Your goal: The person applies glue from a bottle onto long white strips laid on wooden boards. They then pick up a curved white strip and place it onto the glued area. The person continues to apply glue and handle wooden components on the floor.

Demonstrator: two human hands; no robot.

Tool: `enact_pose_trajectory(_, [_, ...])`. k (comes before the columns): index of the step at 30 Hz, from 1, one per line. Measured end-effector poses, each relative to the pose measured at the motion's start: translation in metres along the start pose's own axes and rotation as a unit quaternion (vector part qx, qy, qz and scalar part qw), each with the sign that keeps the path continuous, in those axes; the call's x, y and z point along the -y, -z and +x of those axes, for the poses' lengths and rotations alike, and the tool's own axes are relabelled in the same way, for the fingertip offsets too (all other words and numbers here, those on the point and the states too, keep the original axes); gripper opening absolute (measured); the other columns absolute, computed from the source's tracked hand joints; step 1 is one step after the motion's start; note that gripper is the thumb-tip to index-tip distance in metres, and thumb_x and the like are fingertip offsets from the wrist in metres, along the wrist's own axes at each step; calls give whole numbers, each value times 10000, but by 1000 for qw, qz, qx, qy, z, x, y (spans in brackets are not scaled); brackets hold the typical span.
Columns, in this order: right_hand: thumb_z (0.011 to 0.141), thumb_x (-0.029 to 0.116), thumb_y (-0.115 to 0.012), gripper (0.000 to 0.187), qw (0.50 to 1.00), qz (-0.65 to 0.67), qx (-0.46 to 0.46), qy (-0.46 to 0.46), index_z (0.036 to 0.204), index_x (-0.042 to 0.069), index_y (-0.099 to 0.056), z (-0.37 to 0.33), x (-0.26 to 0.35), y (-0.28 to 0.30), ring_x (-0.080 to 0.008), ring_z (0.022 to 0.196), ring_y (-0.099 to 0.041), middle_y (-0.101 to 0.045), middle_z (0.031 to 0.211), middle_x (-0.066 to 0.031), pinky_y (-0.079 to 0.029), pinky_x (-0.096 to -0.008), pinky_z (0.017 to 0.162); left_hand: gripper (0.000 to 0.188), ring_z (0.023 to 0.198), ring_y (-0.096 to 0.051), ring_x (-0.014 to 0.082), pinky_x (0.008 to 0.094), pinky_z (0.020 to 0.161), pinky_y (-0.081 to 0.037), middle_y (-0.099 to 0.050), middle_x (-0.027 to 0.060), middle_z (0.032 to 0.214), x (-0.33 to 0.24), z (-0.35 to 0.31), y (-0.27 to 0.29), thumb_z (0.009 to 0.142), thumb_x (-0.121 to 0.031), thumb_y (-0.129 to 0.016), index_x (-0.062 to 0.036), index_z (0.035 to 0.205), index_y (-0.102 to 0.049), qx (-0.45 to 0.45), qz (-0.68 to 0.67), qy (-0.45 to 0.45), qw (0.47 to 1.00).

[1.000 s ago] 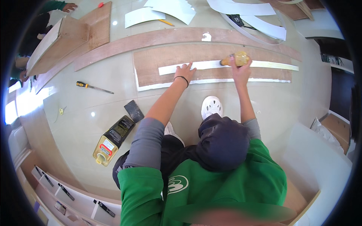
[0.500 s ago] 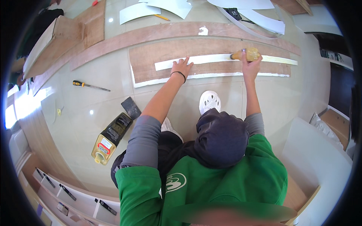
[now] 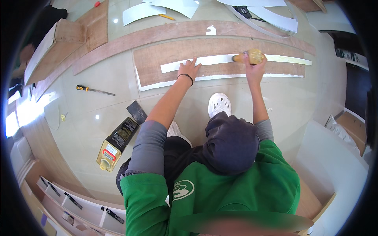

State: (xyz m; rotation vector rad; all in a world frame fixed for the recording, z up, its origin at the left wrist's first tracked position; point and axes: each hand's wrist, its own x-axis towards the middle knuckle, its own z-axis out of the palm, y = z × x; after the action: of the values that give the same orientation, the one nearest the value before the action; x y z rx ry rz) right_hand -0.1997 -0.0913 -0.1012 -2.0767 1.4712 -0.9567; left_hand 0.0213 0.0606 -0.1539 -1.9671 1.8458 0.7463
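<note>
A narrow white strip (image 3: 214, 60) lies lengthwise on a brown wooden board (image 3: 153, 53). My left hand (image 3: 189, 69) rests on the strip toward its left part, fingers spread out. In my right hand (image 3: 255, 71) is a yellowish see-through squeeze bottle (image 3: 256, 57), tipped on its side with its dark nozzle pointing left over the strip. Right of the bottle, the strip has a faint yellowish tint. White edging (image 3: 244, 76) runs along the board's near side. I cannot tell whether the nozzle touches the strip.
A longer wooden strip (image 3: 118, 43) lies beyond the board. White sheets (image 3: 145, 13) and a yellow pencil (image 3: 167, 17) are farther off. To the left are a file-like tool with a yellow-black handle (image 3: 82, 88), a dark block (image 3: 136, 112) and a metal can (image 3: 122, 133). Another person (image 3: 25, 55) is far left.
My right hand has moved the squeeze bottle a little to the left along the strip. My left hand stays in nearly the same place.
</note>
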Motion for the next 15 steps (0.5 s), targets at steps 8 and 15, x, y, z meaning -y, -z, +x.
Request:
enact_pose_trajectory(8, [808, 380, -746, 648, 999, 30, -4, 14, 1204, -16, -419, -13, 2, -2, -273, 731, -681, -650, 902, -192, -537, -354, 631, 691, 1322, -385, 265, 436, 948, -439, -138, 74, 1578, 1, 4, -5, 872, -75, -565, -249, 1478, -279, -12, 4, -2, 1000])
enact_pose_trajectory(15, [813, 420, -734, 660, 997, -42, -49, -32, 1200, -15, -425, 9, -28, 4, -272, 796, -670, -643, 933, -177, -537, -368, 684, 618, 1331, -383, 276, 464, 963, -433, -166, 75, 1572, 5, 5, -11, 896, -102, -524, -244, 1461, -318, -23, -5, 8, 1000])
